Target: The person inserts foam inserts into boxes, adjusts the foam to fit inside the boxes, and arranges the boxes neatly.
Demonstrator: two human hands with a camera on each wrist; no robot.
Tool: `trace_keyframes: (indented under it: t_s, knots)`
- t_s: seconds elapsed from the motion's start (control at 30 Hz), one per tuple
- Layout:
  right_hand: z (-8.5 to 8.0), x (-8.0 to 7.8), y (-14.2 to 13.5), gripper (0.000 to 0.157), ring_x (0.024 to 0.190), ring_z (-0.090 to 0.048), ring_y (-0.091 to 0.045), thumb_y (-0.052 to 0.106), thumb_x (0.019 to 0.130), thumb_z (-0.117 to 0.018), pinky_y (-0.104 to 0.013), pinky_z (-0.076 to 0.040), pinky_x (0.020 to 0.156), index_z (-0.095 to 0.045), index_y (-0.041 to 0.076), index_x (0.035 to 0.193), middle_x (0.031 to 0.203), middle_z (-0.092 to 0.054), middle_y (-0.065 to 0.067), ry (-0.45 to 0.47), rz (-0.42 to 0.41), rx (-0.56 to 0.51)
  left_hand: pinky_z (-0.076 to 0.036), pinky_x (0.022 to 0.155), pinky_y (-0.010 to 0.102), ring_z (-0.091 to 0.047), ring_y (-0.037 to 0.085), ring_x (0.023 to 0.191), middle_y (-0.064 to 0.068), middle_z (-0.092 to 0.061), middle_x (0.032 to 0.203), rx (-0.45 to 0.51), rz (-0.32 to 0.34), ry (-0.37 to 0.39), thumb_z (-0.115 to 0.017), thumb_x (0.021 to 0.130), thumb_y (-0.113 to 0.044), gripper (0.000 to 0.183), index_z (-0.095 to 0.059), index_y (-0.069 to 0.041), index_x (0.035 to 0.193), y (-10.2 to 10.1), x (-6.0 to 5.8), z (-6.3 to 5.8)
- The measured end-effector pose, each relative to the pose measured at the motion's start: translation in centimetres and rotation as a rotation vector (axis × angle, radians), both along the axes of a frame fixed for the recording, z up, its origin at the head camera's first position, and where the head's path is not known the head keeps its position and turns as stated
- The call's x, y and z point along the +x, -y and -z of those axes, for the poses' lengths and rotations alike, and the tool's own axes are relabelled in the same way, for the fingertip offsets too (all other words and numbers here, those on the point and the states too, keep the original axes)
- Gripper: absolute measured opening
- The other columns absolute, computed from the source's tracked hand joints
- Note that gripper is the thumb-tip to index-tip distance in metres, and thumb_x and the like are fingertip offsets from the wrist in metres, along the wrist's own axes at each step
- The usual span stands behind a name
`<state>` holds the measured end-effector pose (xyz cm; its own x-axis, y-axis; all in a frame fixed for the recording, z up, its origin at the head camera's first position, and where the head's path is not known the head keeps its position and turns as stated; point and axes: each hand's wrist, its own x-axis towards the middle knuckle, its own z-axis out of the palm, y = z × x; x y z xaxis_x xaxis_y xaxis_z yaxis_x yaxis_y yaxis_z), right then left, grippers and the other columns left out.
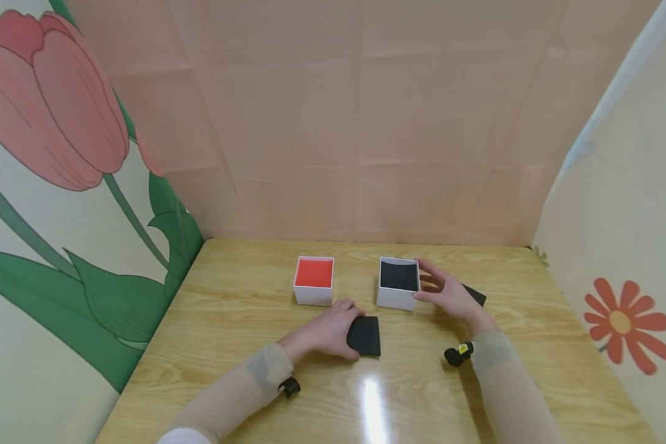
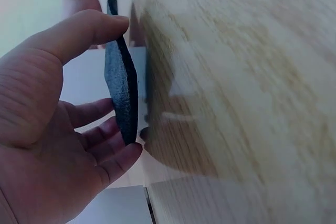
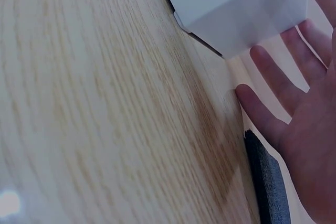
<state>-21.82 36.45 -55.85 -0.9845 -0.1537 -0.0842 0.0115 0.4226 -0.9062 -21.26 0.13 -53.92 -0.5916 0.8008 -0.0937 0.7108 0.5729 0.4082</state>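
My left hand [image 1: 333, 332] grips a thin black foam pad [image 1: 364, 336] by its side edges, thumb at one edge and fingertips at the opposite one. In the left wrist view the pad [image 2: 122, 80] bows slightly between them, close over the table. My right hand [image 1: 449, 294] holds the right side of a white open-topped box [image 1: 396, 300], its thumb at the front corner and a finger at the back corner. Black lining [image 1: 398, 275] fills that box's opening. In the right wrist view the other fingers [image 3: 273, 77] reach along the white box wall [image 3: 247, 19].
Left of the held box stands a second white box [image 1: 313, 296] with a red inside [image 1: 314, 273]. Another black pad [image 1: 475, 295] lies partly behind my right hand. The wooden table [image 1: 244, 271] ends at a peach cloth backdrop [image 1: 288, 123], with printed cloth at both sides.
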Motion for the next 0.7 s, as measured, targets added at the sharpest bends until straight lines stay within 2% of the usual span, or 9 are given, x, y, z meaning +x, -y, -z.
trace_keyframes:
  t_s: [0.2,0.7]
  knots:
    - [-0.1,0.1,0.1,0.1,0.153,-0.036,-0.046,0.049,0.091,-0.085,-0.071,-0.03,0.119,-0.025,0.041,0.17,0.176,-0.026,-0.004,0.004,0.002,0.011,-0.048,0.103,0.027,-0.048,0.015,0.12,0.001,-0.053,0.137,0.013,-0.009,0.004,-0.092,0.077,-0.043,0.085,-0.057,-0.01,0.148,0.0,0.0,-0.4]
    - [-0.2,0.1,0.1,0.1,0.154,-0.035,-0.047,0.047,0.091,-0.085,-0.07,-0.029,0.12,-0.025,0.041,0.17,0.177,-0.024,-0.003,0.007,-0.007,-0.008,-0.047,0.106,0.029,-0.048,0.015,0.125,-0.001,-0.054,0.14,0.148,-0.015,-0.004,-0.09,0.079,-0.039,0.085,-0.053,-0.01,0.149,-0.2,-0.3,-1.7]
